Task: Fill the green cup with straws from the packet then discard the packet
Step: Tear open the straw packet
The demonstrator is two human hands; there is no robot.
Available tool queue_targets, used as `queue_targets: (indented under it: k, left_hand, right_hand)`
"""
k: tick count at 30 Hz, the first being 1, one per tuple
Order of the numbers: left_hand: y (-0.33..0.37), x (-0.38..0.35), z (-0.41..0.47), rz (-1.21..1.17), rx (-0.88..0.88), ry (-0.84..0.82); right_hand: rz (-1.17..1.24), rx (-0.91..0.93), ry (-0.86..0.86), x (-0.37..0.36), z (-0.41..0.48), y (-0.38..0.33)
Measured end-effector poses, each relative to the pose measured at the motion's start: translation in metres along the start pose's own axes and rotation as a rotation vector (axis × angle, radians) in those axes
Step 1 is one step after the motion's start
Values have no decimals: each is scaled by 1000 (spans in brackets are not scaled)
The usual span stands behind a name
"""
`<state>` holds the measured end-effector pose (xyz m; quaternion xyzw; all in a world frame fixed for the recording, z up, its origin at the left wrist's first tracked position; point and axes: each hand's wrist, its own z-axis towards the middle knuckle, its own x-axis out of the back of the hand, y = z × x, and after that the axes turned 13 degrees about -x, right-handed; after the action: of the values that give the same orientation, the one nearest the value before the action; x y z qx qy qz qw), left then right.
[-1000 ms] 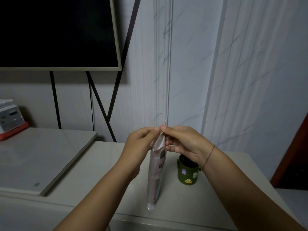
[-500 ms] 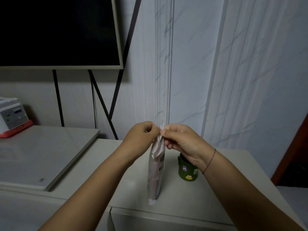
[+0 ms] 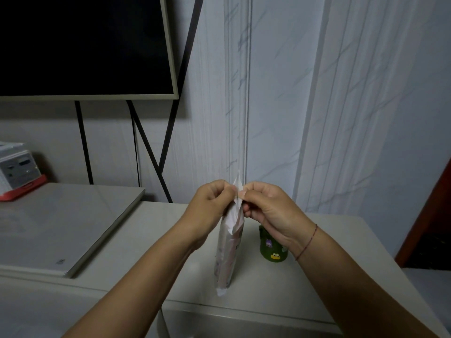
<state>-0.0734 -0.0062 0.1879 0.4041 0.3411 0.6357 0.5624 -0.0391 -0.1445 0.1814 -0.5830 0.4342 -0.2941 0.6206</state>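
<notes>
A long, slim plastic packet of straws (image 3: 227, 254) hangs upright in the air above the white counter (image 3: 329, 276). My left hand (image 3: 210, 206) pinches its top edge from the left and my right hand (image 3: 271, 211) pinches it from the right, fingertips almost meeting. The packet's top flap sticks up between the two hands. The green cup (image 3: 272, 247), printed with small cartoon figures, stands on the counter just right of the packet, its rim hidden behind my right wrist.
A raised white slab (image 3: 61, 228) covers the counter's left part, with a grey and red device (image 3: 18, 170) at its far left. A dark screen (image 3: 80, 45) on black legs hangs above. White wall panels rise behind; a dark doorway (image 3: 434, 228) is at right.
Both hands with the packet have stayed together at its top. The packet's upper part looks more crumpled and its flap stands up higher between the fingers. The view has shifted slightly.
</notes>
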Motion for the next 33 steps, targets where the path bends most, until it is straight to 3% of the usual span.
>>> queue_targets:
  k: [5, 9, 12, 17, 21, 28, 31, 33]
  left_hand:
    - [-4, 2, 3, -30, 49, 83]
    - [1, 16, 10, 14, -22, 157]
    - [2, 23, 15, 165, -66, 87]
    - [1, 5, 18, 348, -122, -70]
    - [3, 8, 24, 418, -156, -62]
    - [4, 6, 30, 514, -179, 77]
    - [6, -4, 16, 234, -84, 129]
    - [0, -15, -2, -14, 80, 96]
  right_hand:
    - [81, -22, 65, 5, 1, 1]
    - [-31, -31, 252, 18, -2, -13]
    - [-225, -50, 319, 24, -5, -22]
    - [-371, -87, 261, 16, -8, -25]
    - [-469, -47, 249, 23, -14, -24]
    - [-97, -22, 336, 31, -3, -15]
    - [92, -3, 387, 32, 4, -8]
    - [202, 41, 398, 35, 5, -5]
